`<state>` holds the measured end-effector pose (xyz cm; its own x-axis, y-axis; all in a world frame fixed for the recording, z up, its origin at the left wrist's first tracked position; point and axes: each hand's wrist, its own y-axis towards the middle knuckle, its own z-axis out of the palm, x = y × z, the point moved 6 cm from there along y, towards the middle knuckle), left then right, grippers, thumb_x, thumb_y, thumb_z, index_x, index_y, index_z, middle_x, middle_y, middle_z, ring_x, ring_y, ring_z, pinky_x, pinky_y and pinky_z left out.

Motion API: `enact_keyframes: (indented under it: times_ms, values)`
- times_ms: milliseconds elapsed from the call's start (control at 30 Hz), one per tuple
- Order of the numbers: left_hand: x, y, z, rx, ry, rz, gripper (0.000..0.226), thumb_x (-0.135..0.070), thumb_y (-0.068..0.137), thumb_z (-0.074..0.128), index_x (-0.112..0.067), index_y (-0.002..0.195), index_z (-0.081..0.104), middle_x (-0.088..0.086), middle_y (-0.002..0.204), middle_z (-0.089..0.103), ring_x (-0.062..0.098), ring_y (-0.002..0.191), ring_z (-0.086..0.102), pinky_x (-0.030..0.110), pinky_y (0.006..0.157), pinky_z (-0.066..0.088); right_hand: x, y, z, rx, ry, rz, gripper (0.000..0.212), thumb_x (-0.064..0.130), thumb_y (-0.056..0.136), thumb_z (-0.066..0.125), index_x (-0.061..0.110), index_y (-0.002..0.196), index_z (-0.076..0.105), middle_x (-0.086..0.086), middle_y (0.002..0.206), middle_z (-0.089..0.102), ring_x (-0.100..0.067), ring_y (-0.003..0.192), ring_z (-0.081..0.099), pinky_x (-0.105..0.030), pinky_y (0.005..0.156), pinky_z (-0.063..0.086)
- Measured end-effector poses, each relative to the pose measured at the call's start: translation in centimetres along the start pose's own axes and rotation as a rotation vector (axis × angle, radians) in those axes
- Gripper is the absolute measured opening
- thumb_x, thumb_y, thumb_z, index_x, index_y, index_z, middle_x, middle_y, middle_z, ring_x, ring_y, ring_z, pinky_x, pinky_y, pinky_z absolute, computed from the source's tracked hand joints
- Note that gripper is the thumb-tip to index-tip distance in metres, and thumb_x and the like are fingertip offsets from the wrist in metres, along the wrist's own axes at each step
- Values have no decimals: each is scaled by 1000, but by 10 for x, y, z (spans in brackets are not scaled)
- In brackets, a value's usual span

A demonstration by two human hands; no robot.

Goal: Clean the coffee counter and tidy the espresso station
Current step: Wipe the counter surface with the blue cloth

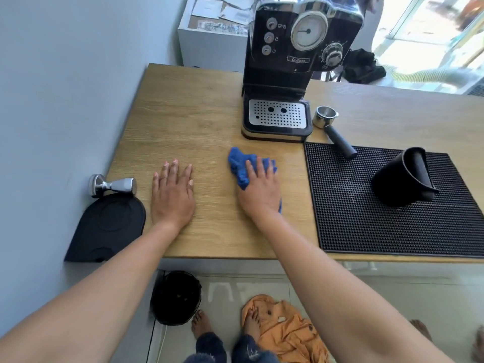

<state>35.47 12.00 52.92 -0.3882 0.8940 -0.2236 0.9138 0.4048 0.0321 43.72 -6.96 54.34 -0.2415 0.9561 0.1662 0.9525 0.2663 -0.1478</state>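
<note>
A blue cloth (239,165) lies bunched on the wooden counter (188,121), just in front of the black espresso machine (293,61). My right hand (260,189) presses flat on the cloth, fingers spread over it. My left hand (172,192) rests palm down on the bare wood to the left, holding nothing. A steel portafilter (327,121) with a black handle lies right of the machine's drip tray (277,113). A metal tamper (112,185) lies on its side at the counter's left edge.
A black tamping mat (110,226) sits at the front left corner. A black rubber bar mat (392,218) covers the right side, with a black knock box (403,176) on it. On the floor below are a black bin (175,297) and an orange cloth (288,328).
</note>
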Motion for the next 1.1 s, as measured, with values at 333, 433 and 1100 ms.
enact_keyframes:
  times_ms: [333,433,1100]
  values:
    - [1,-1,1,28,12,22,53,-35,105,19,-27,157,17,4,166,10,21,154,2,43,124,3,-59,-69,2,-32,51,-174,77,42,78,25,22,153,24,-3,162,9,-29,150,-1,-39,121,-4]
    - [1,0,2,20,17,25,53,-35,104,19,-27,157,17,4,166,10,21,154,2,44,124,4,-85,-16,-10,-90,2,114,64,39,94,37,19,153,24,-6,163,11,-32,150,-1,-43,121,-2]
    - [4,-1,1,28,-39,28,52,-36,106,16,-28,157,14,1,166,6,18,153,-2,42,125,4,-63,7,-12,-82,15,-41,64,32,89,42,18,151,31,-8,161,20,-31,150,7,-40,122,0]
